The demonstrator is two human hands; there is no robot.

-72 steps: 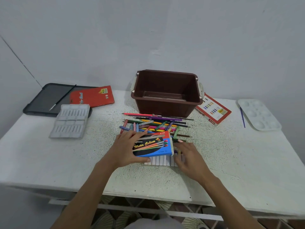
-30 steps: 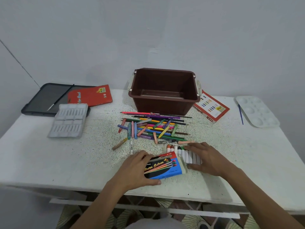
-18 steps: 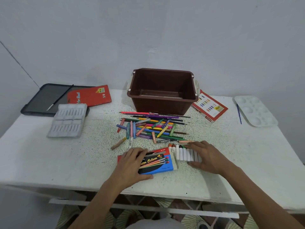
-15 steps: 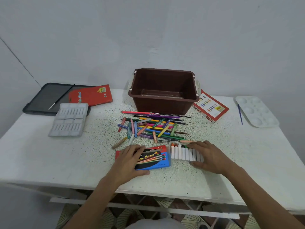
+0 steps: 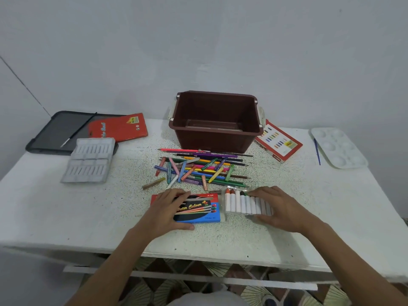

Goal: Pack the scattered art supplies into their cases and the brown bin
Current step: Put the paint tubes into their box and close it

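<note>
A blue and red water colour box [image 5: 198, 209] lies flat near the table's front edge, and my left hand [image 5: 165, 208] grips its left half, thumb on the near edge. Just right of it sits a clear tray of white paint tubes [image 5: 240, 204], fully out of the box. My right hand [image 5: 280, 208] holds the tray's right part, fingers over the tubes. Behind them is a loose pile of coloured pencils and crayons [image 5: 198, 168]. The brown bin [image 5: 212, 140] stands behind the pile, with nothing loose visible inside.
At the back left lie a grey moulded insert tray [image 5: 89, 159], a black case [image 5: 50, 131] with a brush [image 5: 78, 130] on it and a red box [image 5: 119, 128]. A pastels box [image 5: 278, 143], a blue brush [image 5: 317, 151] and a white palette [image 5: 337, 146] lie right.
The tube tray has slid out of the box to the right under my right hand. My left hand has drawn the box down to the table's front and to the left.
</note>
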